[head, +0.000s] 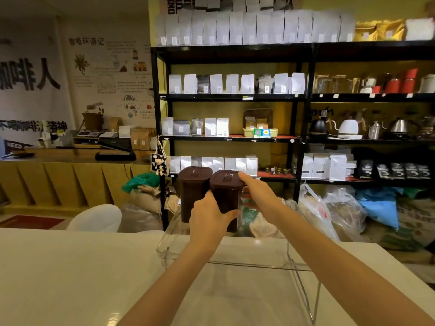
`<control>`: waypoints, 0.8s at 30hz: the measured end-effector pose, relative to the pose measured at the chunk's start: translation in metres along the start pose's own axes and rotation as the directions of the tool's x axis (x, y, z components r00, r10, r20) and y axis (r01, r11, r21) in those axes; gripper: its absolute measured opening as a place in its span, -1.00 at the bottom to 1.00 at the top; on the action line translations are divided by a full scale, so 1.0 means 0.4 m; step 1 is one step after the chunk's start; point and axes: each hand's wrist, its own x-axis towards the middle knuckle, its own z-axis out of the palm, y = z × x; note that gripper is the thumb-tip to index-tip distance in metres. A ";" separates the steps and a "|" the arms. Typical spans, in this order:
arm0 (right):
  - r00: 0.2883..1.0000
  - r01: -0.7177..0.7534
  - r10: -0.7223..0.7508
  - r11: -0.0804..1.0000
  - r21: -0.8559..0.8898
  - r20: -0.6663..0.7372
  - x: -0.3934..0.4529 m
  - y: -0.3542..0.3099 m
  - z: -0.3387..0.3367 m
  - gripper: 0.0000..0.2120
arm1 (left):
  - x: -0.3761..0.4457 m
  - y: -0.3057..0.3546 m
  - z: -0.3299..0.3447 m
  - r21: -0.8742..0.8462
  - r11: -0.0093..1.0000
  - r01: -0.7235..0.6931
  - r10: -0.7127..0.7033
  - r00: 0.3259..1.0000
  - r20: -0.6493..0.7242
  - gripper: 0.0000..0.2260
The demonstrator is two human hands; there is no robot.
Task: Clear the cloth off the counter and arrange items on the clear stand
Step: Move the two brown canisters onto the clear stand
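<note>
A clear acrylic stand (235,263) sits on the white counter (70,267). Two dark brown lidded canisters stand on its top tier, side by side. The left canister (191,191) is free. My left hand (208,216) wraps the front of the right canister (226,196). My right hand (257,192) lies against that canister's right side, fingertips on the lid's edge. A third container with a reddish lid (247,196) shows partly behind my right hand. No cloth is visible on the counter.
Black shelving (303,97) behind the counter holds white coffee bags, kettles and jars. Sacks and plastic bags (341,208) lie on the floor below. A white chair back (96,218) rises beyond the counter's far edge at left.
</note>
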 end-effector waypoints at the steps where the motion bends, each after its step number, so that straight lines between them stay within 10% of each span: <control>1: 1.000 -0.010 0.010 1.000 0.002 -0.010 0.005 -0.002 0.002 -0.68 | 0.006 0.002 0.004 0.012 1.000 0.002 -0.002 1.000 -0.002 -0.52; 24: 1.000 0.004 -0.003 0.996 -0.088 0.017 -0.007 0.000 0.001 -0.53 | 0.032 0.010 0.037 0.082 0.997 0.010 -0.007 0.999 -0.033 -0.52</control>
